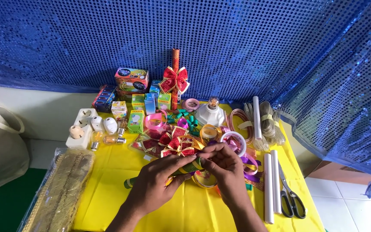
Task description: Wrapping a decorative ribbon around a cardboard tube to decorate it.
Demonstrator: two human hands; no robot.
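Presently, a green and gold ribbon strip lies across the middle of the yellow surface, beside a red and gold bow. Left hand has its fingers curled, thumb and forefinger pinched on the ribbon. Right hand is likewise closed on the ribbon's other end, fingertips meeting the left's. Scissors and white tubes rest to the right.

backdrop: blue sequin curtain | wall: white | floor: white tiles | light: daylight
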